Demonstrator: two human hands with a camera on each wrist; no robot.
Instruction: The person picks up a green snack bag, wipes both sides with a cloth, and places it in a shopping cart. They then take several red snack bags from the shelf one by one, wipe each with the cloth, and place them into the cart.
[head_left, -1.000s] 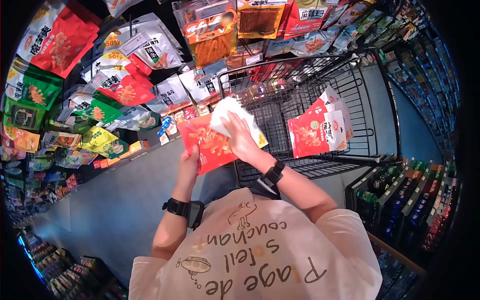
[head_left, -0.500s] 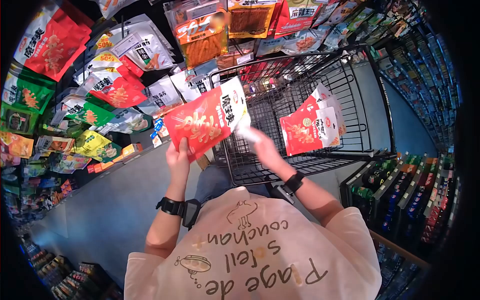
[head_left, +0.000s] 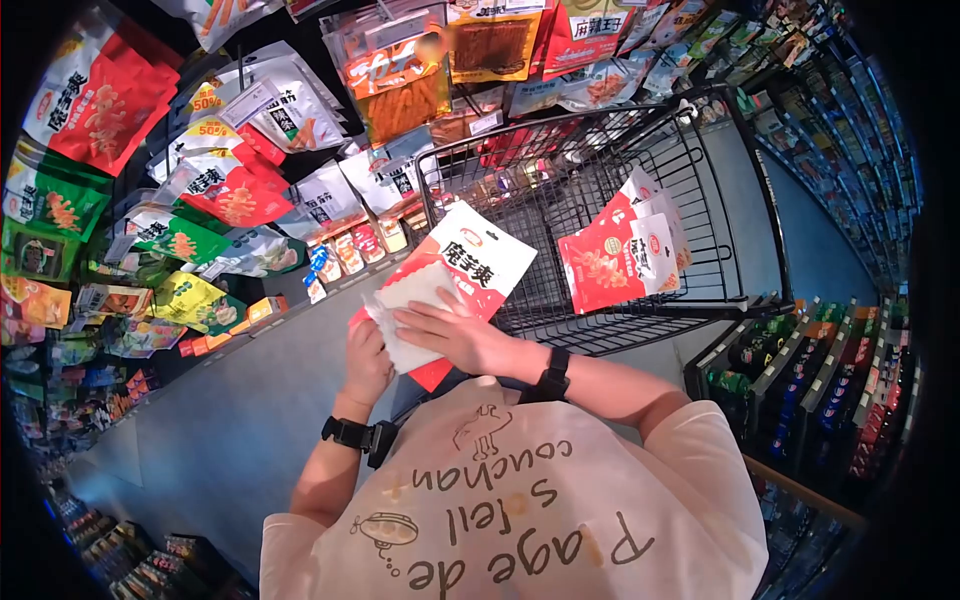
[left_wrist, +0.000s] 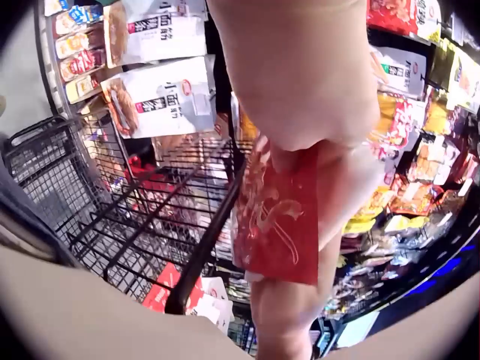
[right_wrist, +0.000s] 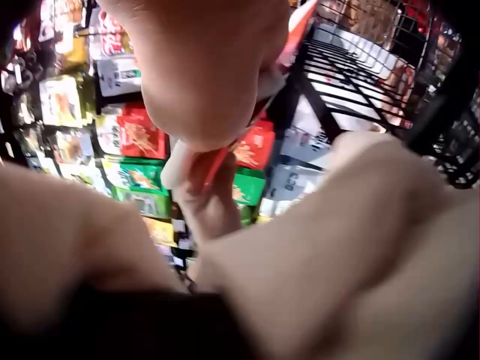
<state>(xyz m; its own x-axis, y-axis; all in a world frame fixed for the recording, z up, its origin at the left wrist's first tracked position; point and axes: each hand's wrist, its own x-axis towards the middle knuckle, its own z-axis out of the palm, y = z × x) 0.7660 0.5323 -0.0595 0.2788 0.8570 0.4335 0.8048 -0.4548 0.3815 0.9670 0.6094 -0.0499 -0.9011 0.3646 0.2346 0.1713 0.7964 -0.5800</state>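
A red and white snack bag [head_left: 486, 262] is tilted in front of my body, over the near left edge of the cart. My left hand [head_left: 368, 366] grips its lower left edge, with the thumb near the front; in the left wrist view the red bag [left_wrist: 279, 225] shows below that hand. Spread over the bag's lower front is a white cloth [head_left: 412, 296], covering much of the red part. With fingers extended, my right hand [head_left: 458, 338] presses the cloth against the bag. The right wrist view shows the bag nearly edge-on, mostly hidden by the hand.
A black wire shopping cart [head_left: 600, 340] stands ahead, with red and white snack bags [head_left: 604, 266] upright in it. Hanging snack packs [head_left: 235, 185] fill the shelf at left and ahead. Bottle racks [head_left: 790, 390] stand at right.
My right hand, off the bag's right edge half a second ago, has moved left with the cloth onto its front. The bag has come lower and turned, staying in my left hand.
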